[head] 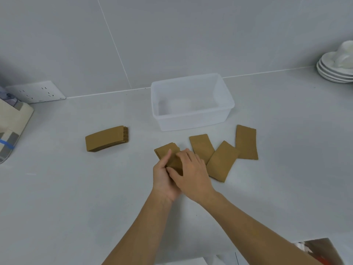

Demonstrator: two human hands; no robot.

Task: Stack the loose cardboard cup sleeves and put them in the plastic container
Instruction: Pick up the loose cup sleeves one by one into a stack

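Cardboard cup sleeves, brown and flattened, lie in three places on the pale grey desk (57, 197). A small bundle of sleeves (168, 151) is between my two hands, in the middle of the desk. My left hand (164, 180) is closed around the near left edge of this bundle, with the thumb lying on top. My right hand (193, 173) lies flat over the bundle with the fingers bent down on it, so it presses more than it grips. I cannot see how many sleeves are in the bundle.

Just to the right of my hands three loose brown sleeves (222, 161) lie flat; the middle one overlaps the two others at its edges. Well apart on the left a finished stack of brown sleeves (106, 138) rests alone. The clear rectangular plastic container (191, 121) stands behind the loose ones and nothing is in it.

I judge that I am in the stacking step, making the edges of the bundle even. Next I should take the nearest loose sleeve with the right hand and put it on the bundle with the same curve direction, while the left hand keeps the bundle together. The container comes after this.
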